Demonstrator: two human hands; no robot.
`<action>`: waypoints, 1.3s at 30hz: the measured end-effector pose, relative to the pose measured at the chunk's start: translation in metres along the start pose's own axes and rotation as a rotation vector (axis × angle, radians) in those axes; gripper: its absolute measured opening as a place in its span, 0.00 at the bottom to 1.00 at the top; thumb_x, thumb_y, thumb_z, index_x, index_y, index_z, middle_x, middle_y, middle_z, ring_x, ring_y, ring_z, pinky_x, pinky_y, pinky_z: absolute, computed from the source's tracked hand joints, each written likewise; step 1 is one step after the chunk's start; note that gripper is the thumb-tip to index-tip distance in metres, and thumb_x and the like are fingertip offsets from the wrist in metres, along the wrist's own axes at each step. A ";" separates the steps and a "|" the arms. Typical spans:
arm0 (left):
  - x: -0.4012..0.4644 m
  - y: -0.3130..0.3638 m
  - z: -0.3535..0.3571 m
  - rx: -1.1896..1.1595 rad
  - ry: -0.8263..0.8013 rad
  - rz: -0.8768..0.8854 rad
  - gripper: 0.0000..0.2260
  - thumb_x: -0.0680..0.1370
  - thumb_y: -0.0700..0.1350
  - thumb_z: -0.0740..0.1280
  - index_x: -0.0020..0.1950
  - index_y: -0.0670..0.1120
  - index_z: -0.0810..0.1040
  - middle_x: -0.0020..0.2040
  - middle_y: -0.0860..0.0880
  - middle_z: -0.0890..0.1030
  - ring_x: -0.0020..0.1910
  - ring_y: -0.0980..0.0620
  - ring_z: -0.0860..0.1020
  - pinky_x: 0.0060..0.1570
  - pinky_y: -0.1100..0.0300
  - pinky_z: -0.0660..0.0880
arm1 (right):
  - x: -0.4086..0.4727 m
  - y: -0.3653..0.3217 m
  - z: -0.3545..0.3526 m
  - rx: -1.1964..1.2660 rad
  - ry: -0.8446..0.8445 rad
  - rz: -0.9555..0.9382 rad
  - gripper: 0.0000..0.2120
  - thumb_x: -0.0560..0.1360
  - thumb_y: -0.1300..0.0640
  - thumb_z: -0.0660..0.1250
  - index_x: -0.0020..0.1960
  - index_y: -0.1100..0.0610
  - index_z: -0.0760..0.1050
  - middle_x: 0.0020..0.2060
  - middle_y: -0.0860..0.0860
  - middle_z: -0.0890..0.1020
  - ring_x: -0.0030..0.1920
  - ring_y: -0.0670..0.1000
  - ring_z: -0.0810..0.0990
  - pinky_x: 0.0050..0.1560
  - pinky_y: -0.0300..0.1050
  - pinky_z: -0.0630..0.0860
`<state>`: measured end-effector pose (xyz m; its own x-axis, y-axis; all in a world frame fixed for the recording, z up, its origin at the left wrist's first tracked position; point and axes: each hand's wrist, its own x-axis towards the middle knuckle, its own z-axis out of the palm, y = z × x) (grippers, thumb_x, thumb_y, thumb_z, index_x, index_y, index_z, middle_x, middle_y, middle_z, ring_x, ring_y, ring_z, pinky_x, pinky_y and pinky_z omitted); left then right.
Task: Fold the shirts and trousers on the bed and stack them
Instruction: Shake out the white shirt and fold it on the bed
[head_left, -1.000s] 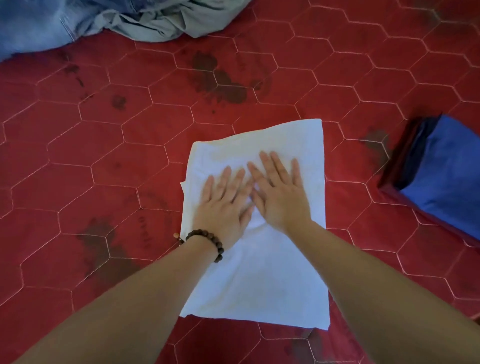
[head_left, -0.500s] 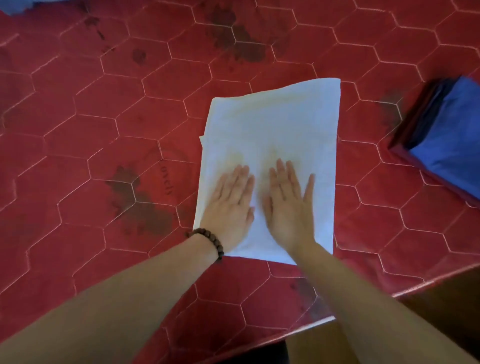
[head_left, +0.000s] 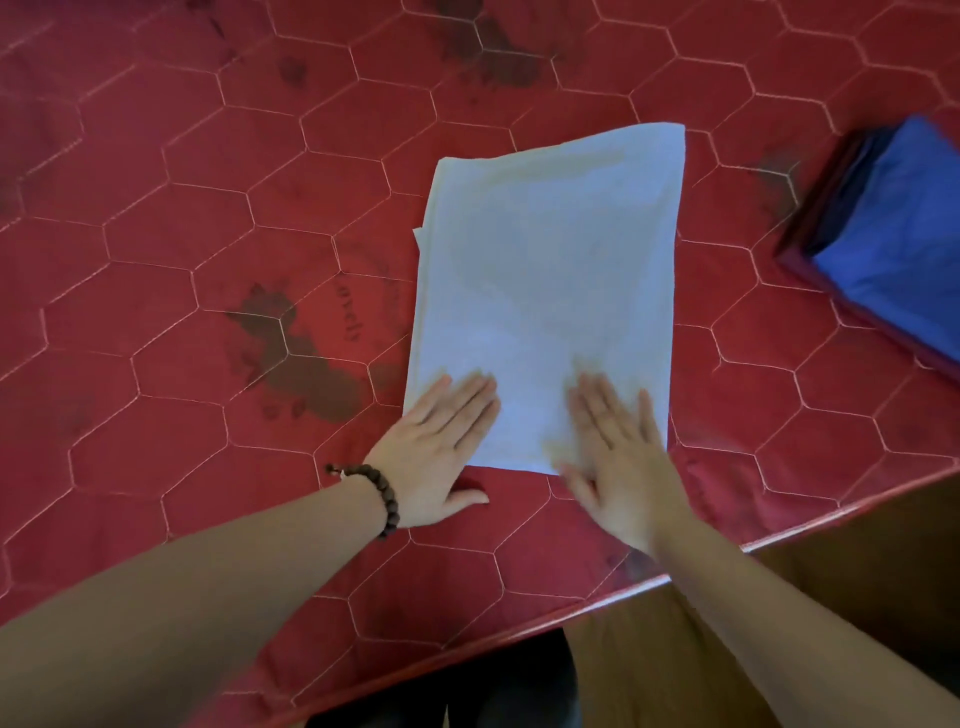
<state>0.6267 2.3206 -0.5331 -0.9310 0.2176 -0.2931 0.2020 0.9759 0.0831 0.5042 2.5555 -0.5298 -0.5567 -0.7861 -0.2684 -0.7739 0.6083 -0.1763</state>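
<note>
My left hand (head_left: 436, 447) lies flat, fingers straight and together, on the near left corner of the folded white shirt (head_left: 550, 291), with the heel of the palm and the thumb off the cloth on the red quilted bedspread (head_left: 156, 260). My right hand (head_left: 618, 462) is spread flat too, fingers straight, over the near right corner; it is blurred, so I cannot tell how firmly it presses. Neither hand grips anything.

The shirt lies on the bedspread as a tall rectangle, its long axis running away from me and leaning slightly to the right, its short near edge just under my fingers and close to the bed's edge. Everything still to be folded lies beyond my fingertips, so I judge the next fold should take this near edge up and over toward the far edge, halving the length. Both hands sit about equally near that edge, one at each corner, which suits lifting it evenly.

The stack of folded clothes (head_left: 893, 244), blue on top, sits well apart to my right, so my right hand is the nearer one for carrying the shirt over
</note>
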 end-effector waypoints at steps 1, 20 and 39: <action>0.000 0.006 0.001 0.005 0.009 0.017 0.40 0.78 0.66 0.55 0.77 0.36 0.54 0.78 0.37 0.54 0.78 0.40 0.48 0.75 0.41 0.50 | -0.007 -0.010 0.002 0.028 -0.008 -0.091 0.34 0.79 0.42 0.55 0.78 0.61 0.55 0.78 0.55 0.54 0.78 0.54 0.50 0.74 0.66 0.51; -0.012 0.009 -0.003 -0.193 -0.061 -0.033 0.35 0.70 0.29 0.39 0.77 0.44 0.37 0.77 0.45 0.36 0.75 0.46 0.31 0.72 0.54 0.31 | -0.008 -0.014 -0.002 -0.009 -0.123 0.149 0.40 0.72 0.74 0.52 0.77 0.54 0.37 0.77 0.50 0.39 0.78 0.54 0.38 0.76 0.53 0.35; 0.172 -0.007 -0.064 0.038 -0.141 0.154 0.28 0.83 0.54 0.48 0.79 0.52 0.39 0.79 0.49 0.34 0.76 0.45 0.32 0.73 0.40 0.33 | 0.050 0.063 -0.063 0.572 -0.001 0.864 0.30 0.75 0.46 0.68 0.72 0.53 0.62 0.66 0.55 0.68 0.64 0.59 0.70 0.59 0.55 0.71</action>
<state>0.4460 2.3503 -0.5231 -0.8371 0.3624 -0.4099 0.3526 0.9302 0.1023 0.4083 2.5480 -0.4946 -0.8538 -0.0566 -0.5175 0.1487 0.9262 -0.3465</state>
